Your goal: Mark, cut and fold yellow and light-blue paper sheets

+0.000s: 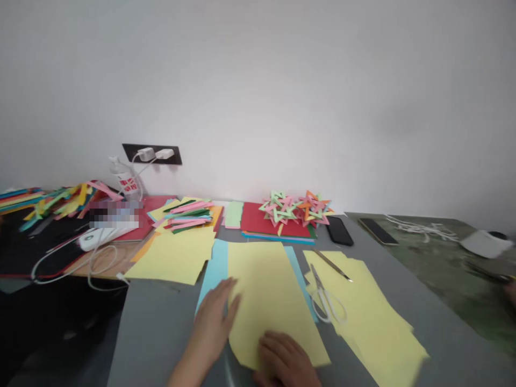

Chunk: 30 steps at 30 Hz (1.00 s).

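Observation:
A yellow sheet of paper (266,290) lies over a light blue sheet (213,269) on the grey table in front of me. My left hand (215,314) is at the yellow sheet's left edge, thumb and fingers apart, fingertips touching it. At the near edge, my right hand (284,357) is slightly blurred, its fingers bent over the sheet and the thumb low by the edge. The sheet's near left corner curves up a little. To the right, white-handled scissors (324,301) and a slim craft knife (332,265) rest on more yellow sheets (366,312).
Folded paper stars (278,208) sit on red paper (252,217) at the back, beside a black phone (339,231). Paper strips (189,215) lie on yellow sheets (173,255) at left. Beyond are a white power strip (105,236), cables and a bottle (124,177).

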Motion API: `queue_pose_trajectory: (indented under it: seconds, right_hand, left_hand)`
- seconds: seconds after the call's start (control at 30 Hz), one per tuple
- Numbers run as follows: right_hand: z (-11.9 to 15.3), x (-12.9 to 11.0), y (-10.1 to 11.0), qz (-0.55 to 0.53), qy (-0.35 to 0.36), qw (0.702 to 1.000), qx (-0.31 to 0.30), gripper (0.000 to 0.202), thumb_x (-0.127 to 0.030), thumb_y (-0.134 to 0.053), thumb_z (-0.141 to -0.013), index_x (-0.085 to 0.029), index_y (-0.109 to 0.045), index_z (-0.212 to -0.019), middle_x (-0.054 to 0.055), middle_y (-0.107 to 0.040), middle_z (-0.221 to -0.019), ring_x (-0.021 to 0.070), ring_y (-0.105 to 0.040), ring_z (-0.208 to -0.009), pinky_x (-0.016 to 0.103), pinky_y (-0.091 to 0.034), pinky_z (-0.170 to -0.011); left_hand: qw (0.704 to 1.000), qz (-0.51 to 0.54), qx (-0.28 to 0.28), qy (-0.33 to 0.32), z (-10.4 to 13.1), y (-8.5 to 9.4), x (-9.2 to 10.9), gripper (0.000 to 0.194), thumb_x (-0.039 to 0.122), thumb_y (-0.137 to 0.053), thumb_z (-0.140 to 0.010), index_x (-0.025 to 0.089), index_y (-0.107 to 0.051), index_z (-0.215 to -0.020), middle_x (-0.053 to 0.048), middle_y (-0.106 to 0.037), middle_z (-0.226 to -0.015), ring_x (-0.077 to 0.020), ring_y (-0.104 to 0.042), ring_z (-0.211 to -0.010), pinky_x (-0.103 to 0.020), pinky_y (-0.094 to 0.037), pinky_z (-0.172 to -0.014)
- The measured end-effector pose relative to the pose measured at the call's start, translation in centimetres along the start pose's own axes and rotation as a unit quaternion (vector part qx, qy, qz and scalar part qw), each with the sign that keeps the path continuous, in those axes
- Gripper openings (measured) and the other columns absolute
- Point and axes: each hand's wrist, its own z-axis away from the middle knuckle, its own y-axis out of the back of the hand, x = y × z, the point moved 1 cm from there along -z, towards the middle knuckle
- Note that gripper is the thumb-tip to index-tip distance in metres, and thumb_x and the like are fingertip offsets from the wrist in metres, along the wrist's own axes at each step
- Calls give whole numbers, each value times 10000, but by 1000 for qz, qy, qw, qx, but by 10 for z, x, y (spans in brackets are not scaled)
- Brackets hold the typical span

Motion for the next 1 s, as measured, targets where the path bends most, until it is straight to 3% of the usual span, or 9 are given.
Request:
queue_pose_trajectory:
  seconds: [0.07, 0.17, 0.23, 0.33, 0.53, 0.67, 0.8, 0.9, 1.0]
  right_hand:
    - [-6, -5, 7, 2, -35, 999, 1, 173, -240, -511, -781, -213, -568, -942, 45, -655, -892, 175, -592, -873, 296, -493, -743]
    - [-14, -13, 20, 11, -17, 1000, -15, 161, -170, -462, -805, -201, -561, -928, 34, -645, -845, 158, -586, -838, 286, -490, -720]
    - [-16, -16, 27, 35, 5, 999, 9, 193, -162, -438, -824, -185, -551, -979, 45, -643, -846, 157, -584, -834, 280, -490, -705]
    - [-13, -18, 33, 87, 35, 993, 71, 248, -138, -396, -849, -161, -532, -1056, 70, -643, -895, 161, -575, -894, 283, -478, -751]
    - [-6, -32, 47, 149, 112, 974, 129, 266, -140, -368, -874, -166, -556, -1060, 59, -655, -929, 165, -558, -968, 282, -448, -813]
    - [-17, -34, 54, 152, 107, 975, 123, 263, -160, -350, -882, -189, -570, -1025, 50, -658, -891, 153, -581, -896, 275, -453, -775]
    - [-51, -20, 62, 132, 76, 978, 140, 221, -147, -401, -854, -197, -567, -991, 52, -645, -857, 148, -587, -810, 274, -458, -727]
    - [-90, -1, 68, 82, 23, 980, 180, 161, -172, -450, -830, -209, -581, -915, 59, -621, -861, 152, -577, -808, 259, -451, -697]
    - [-133, 32, 68, -25, -134, 960, 243, 163, -232, -425, -839, -206, -583, -810, 72, -590, -907, 163, -560, -857, 268, -436, -725]
  left_hand:
    - [992, 98, 37, 73, 31, 16, 10, 387, 415, -377, -810, 215, -517, -1110, -76, -570, -1168, -205, -492, -1094, -401, -357, -950]
    - [955, 224, 91, 174, 76, 25, 14, 432, 523, -473, -715, 197, -577, -978, -92, -622, -1064, -241, -550, -1004, -402, -385, -913]
    - [921, 307, 84, 223, 94, 24, 16, 508, 592, -528, -625, 172, -598, -902, -111, -658, -954, -256, -605, -872, -388, -453, -808]
    - [868, 406, 29, 284, 98, 17, 24, 583, 620, -566, -566, 142, -594, -899, -120, -678, -853, -243, -633, -723, -350, -489, -654]
    - [760, 572, -106, 290, 51, 2, 34, 423, 469, -535, -703, 133, -593, -952, -97, -689, -843, -194, -641, -710, -314, -474, -709]
    - [749, 600, -113, 258, 7, -6, 22, 347, 307, -597, -667, 111, -595, -954, -84, -700, -753, -209, -641, -664, -310, -476, -648]
    - [753, 601, -114, 242, -36, -1, 13, 483, 141, -636, -569, 145, -561, -1046, -46, -705, -717, -203, -638, -596, -292, -465, -582]
    - [745, 611, -145, 224, -68, 7, 12, 480, 223, -636, -599, 129, -563, -1063, -75, -707, -752, -234, -646, -655, -326, -469, -639]
    - [712, 654, -178, 183, -102, 9, 15, 583, 523, -522, -682, 108, -555, -1090, -130, -688, -898, -284, -612, -888, -380, -435, -791]
